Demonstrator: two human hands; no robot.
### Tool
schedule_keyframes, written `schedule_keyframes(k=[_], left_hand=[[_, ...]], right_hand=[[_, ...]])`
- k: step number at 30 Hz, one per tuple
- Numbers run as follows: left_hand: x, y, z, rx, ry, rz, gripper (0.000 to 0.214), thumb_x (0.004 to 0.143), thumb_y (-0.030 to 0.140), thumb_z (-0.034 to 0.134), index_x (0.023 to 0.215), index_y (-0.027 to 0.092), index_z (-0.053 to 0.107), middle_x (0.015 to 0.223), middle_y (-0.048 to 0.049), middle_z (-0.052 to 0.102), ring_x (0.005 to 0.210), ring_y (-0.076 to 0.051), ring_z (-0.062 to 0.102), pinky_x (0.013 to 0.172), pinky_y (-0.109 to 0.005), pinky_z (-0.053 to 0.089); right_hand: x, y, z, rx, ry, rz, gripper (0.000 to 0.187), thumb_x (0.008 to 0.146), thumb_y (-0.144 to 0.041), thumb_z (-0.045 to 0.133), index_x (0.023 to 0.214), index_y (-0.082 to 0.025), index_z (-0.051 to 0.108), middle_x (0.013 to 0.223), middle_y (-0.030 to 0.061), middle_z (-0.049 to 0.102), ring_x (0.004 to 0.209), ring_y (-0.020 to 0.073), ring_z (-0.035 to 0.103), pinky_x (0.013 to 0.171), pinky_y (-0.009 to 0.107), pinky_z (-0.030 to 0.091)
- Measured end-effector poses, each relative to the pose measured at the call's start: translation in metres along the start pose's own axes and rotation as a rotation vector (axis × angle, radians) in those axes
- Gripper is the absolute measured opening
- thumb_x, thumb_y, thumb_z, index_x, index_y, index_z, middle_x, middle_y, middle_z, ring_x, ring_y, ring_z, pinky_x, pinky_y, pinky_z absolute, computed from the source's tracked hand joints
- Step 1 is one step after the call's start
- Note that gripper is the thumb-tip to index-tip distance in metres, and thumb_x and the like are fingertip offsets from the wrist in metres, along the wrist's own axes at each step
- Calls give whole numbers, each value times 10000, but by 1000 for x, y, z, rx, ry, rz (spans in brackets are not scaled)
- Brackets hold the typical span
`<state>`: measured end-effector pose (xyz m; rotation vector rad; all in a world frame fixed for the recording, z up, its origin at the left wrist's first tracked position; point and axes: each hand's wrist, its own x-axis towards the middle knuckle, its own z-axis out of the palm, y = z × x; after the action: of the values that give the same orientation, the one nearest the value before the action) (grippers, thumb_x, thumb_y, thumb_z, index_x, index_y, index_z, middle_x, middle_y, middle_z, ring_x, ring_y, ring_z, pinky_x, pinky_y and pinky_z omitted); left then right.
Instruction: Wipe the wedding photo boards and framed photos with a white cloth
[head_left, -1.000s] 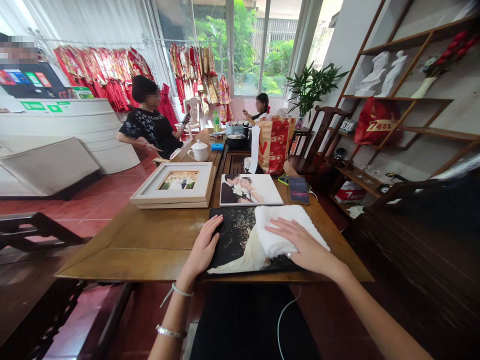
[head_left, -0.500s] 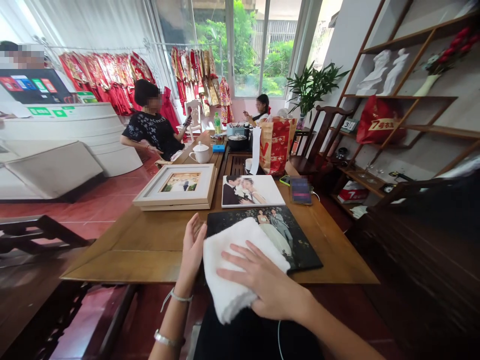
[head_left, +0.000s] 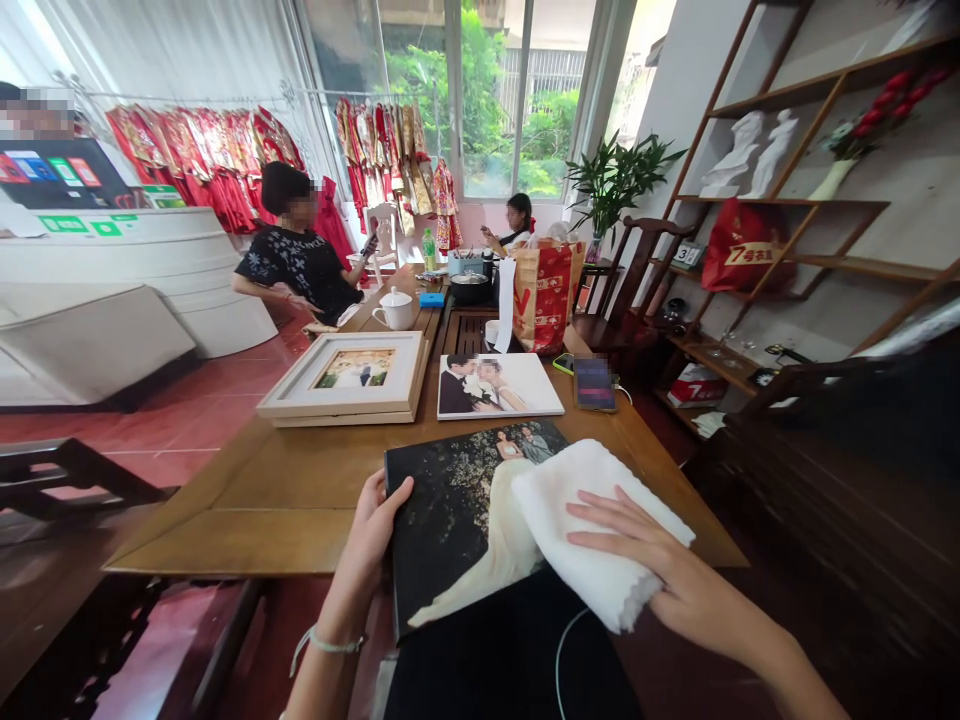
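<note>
Their L hand point(head_left: 375, 522) curled, thumb point(head_left: 400, 495) ext'd, R hand point(head_left: 671, 570) palm down, fingers point(head_left: 622, 522) sl. spread, pointing fwd & L

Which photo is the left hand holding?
The dark photo panel with the long pale dress: the left hand grips its left edge. The white photo panel and the pale-framed photo lie farther off, untouched.

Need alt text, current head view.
A person's left hand grips the left edge of a dark photo panel of a couple while the right hand lies on a white cloth over its right side. Beyond, a framed picture and a lighter photo panel lie on the wooden table; red garments hang behind.
</note>
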<state>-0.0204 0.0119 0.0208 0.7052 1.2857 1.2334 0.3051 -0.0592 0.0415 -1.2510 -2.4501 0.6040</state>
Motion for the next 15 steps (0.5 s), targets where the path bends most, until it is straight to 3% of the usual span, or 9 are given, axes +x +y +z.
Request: schedule_keyframes(k=[5, 9, 11, 13, 15], left_hand=[[-14, 10, -6, -18, 100, 28, 442, 794, 231, 619, 1211, 237, 470, 742, 12, 710, 619, -164, 701, 534, -230, 551], [-32, 46, -23, 31, 240, 96, 421, 767, 180, 607, 1175, 242, 523, 634, 23, 696, 537, -174, 686, 457, -224, 535], [-44, 70, -31, 82, 307, 169, 437, 744, 192, 629, 1172, 247, 556, 662, 16, 715, 521, -179, 680, 423, -226, 529], [-55, 92, -38, 123, 364, 241, 409, 721, 210, 639, 1126, 259, 604, 638, 26, 716, 476, -177, 660, 367, -221, 505], [-60, 110, -43, 166, 348, 289, 390, 715, 225, 645, 1100, 287, 626, 611, 45, 712, 454, -162, 648, 341, -199, 486]], right_hand=[[-3, 11, 1, -11, 38, 17, 779, 653, 28, 390, 1322, -357, 500, 1465, -21, 393, 1384, 223, 266, 1141, 554, 96], [-10, 20, 3, 10, 10, 52, 679, 760, -11, 416, 1337, -364, 477, 1476, -9, 374, 1395, 220, 236, 1139, 556, 87], [-13, 23, 0, 45, -27, 107, 611, 792, -88, 511, 1335, -366, 479, 1485, 1, 358, 1404, 246, 205, 1134, 568, 49], [-11, 24, -8, 129, -87, 150, 643, 725, -241, 704, 1325, -348, 498, 1492, 26, 346, 1407, 303, 169, 1127, 579, 25], [0, 23, -17, 282, -56, 172, 782, 615, -409, 808, 1328, -303, 506, 1482, 72, 365, 1394, 340, 198, 1132, 557, 76]])
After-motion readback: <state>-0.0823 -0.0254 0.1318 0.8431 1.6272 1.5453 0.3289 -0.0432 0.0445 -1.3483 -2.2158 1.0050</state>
